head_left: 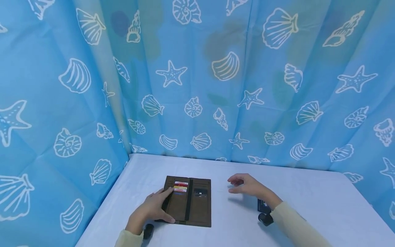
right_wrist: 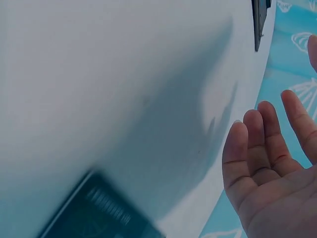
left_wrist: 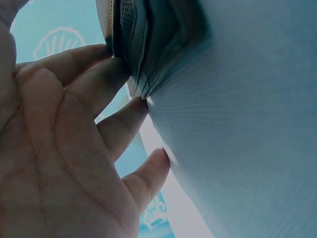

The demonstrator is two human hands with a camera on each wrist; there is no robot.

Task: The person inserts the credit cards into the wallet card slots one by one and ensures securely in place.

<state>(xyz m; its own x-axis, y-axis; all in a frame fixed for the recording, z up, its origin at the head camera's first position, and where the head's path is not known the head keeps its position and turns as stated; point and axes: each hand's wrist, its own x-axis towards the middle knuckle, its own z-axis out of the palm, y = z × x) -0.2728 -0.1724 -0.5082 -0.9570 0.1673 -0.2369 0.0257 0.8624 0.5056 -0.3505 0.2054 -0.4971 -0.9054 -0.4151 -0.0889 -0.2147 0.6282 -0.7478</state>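
A long brown wallet (head_left: 200, 209) lies unfolded on the white table. Several colourful cards (head_left: 180, 186) show in its left slots, and a dark card (head_left: 200, 192) sits in a right slot. My left hand (head_left: 155, 207) rests on the wallet's left side, thumb near the lower edge. In the left wrist view, extended fingers (left_wrist: 116, 82) touch the wallet's edge (left_wrist: 141, 44). To the wallet's right, my right hand (head_left: 247, 184) hovers over the table with loosely bent fingers and nothing in them. A dark flat item with white print (right_wrist: 99, 213) lies below it, its kind unclear.
The table is covered with a white cloth (head_left: 228, 233). Blue curtains with a seashell print (head_left: 197, 85) hang behind it and on the left. In the head view, my right forearm partly covers the dark printed item (head_left: 263, 206).
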